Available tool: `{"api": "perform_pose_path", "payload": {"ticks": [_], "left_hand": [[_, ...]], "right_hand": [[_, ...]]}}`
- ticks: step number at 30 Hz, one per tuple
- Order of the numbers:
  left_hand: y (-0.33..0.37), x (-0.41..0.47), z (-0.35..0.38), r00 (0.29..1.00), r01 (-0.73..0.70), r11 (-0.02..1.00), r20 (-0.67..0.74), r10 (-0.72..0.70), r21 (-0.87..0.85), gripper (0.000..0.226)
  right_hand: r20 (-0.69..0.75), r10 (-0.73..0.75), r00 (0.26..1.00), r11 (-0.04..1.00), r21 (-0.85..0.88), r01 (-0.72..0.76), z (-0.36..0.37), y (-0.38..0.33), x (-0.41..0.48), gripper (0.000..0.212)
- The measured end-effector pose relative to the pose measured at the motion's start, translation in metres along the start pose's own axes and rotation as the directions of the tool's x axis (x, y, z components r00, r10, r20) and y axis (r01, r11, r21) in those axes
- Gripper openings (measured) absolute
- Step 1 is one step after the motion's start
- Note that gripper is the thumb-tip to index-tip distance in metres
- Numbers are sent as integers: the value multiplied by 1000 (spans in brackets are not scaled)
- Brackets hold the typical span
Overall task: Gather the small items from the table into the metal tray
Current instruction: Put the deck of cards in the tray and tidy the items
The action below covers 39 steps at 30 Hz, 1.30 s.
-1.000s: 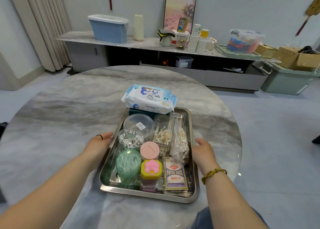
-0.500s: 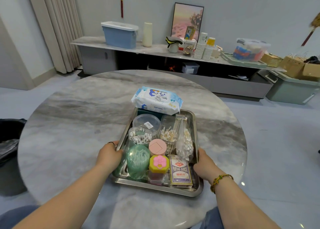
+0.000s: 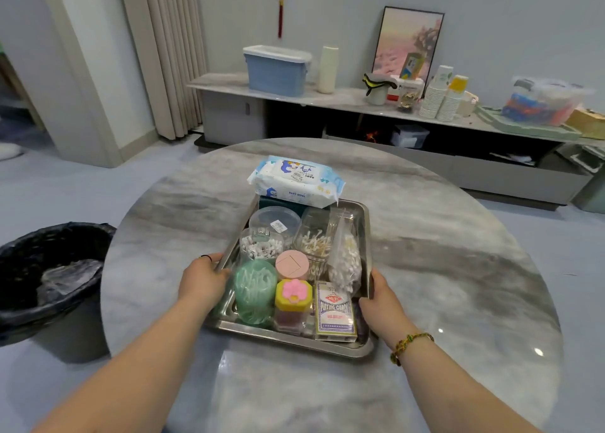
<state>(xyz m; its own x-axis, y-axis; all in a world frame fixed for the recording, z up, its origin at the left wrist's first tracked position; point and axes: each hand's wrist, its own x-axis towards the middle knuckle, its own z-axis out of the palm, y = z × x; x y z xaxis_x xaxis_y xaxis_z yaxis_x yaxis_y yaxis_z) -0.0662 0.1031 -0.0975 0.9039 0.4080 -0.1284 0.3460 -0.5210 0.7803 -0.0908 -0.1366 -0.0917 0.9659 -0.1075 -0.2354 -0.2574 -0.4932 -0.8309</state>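
Observation:
The metal tray [image 3: 294, 342] rests on the round marble table [image 3: 442, 269], packed with small items. A pack of baby wipes [image 3: 296, 180] lies across its far end. Inside sit clear jars of cotton swabs [image 3: 262, 246], a bag of swabs [image 3: 345, 262], a green round container [image 3: 254, 290], a pink-lidded jar [image 3: 292, 264], a yellow box with a pink flower [image 3: 293, 293] and a box of playing cards [image 3: 334, 313]. My left hand [image 3: 203, 279] grips the tray's left rim. My right hand [image 3: 381, 297] grips the right rim.
A bin lined with a black bag [image 3: 49, 279] stands on the floor left of the table. A long low shelf [image 3: 360, 100] along the back wall carries a blue box, paper cups and clutter. A curtain [image 3: 170, 56] hangs at the back left.
Both hands slid from beside the tray onto its side rims and closed on them. The view pulled back and turned left, bringing the bin into sight.

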Motion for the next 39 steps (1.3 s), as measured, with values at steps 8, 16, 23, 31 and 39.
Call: {"api": "perform_pose_path", "payload": {"ticks": [8,16,23,31,39], "left_hand": [[-39,56,-56,996,28,998,-85,-23,56,35],[-69,91,-99,987,69,996,-147,-59,65,35],[-79,110,-114,984,92,988,-163,-72,122,37],[-82,122,-118,974,106,979,-217,-68,172,36],[-87,121,-115,969,125,963,-238,-66,240,36]], "right_hand": [[64,-26,998,998,-50,29,73,-43,41,48],[169,-73,983,994,-74,86,127,-81,66,55],[180,-49,983,987,-144,75,157,-101,86,62],[188,-32,982,985,-162,63,170,-108,102,68],[162,-89,983,972,-202,122,171,-105,98,55]]}}
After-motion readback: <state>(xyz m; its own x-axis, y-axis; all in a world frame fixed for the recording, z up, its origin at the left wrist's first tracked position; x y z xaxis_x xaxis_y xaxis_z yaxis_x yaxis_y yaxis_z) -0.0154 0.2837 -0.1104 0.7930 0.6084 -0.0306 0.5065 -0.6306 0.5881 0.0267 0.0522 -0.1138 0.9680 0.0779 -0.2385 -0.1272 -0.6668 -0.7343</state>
